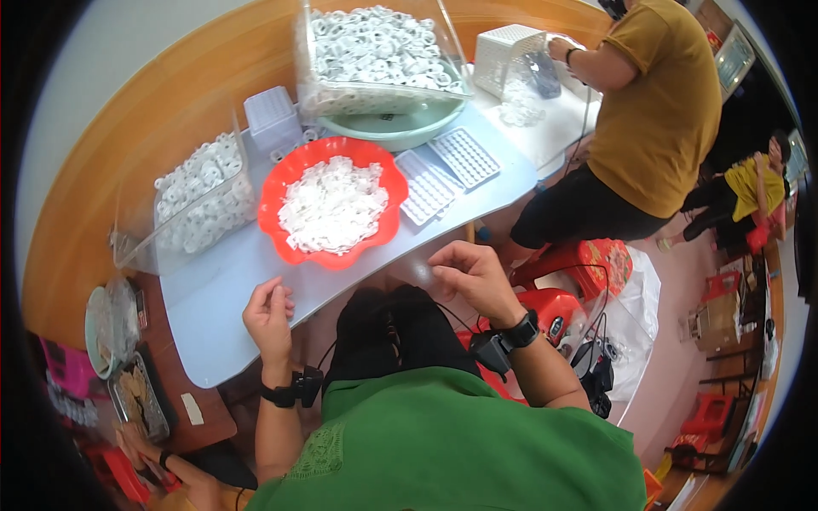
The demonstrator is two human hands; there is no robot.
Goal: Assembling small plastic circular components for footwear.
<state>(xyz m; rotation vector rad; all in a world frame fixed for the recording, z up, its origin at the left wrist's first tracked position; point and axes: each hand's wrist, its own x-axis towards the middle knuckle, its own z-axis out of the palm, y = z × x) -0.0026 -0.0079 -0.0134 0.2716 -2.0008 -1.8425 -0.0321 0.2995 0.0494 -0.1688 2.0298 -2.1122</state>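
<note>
My left hand [268,318] hovers at the table's near edge, fingers curled in against the thumb; whatever they hold, if anything, is hidden. Past the edge, over my lap, my right hand [475,277] hangs with loosely bent fingers apart and no object visible in them. Between and beyond the hands stands a red scalloped bowl [271,198], heaped with small white plastic parts [334,204]. To its right lie two white trays with rows of small compartments, a nearer tray [426,189] and a farther tray [465,157]. Neither hand touches the bowl or the trays.
Clear bins with white ring-shaped parts stand left [201,192] and at the back [375,51], the latter over a pale green basin [388,128]. A person in a mustard shirt [652,111] works beside a white basket [509,55]. Red stools [592,268] stand right.
</note>
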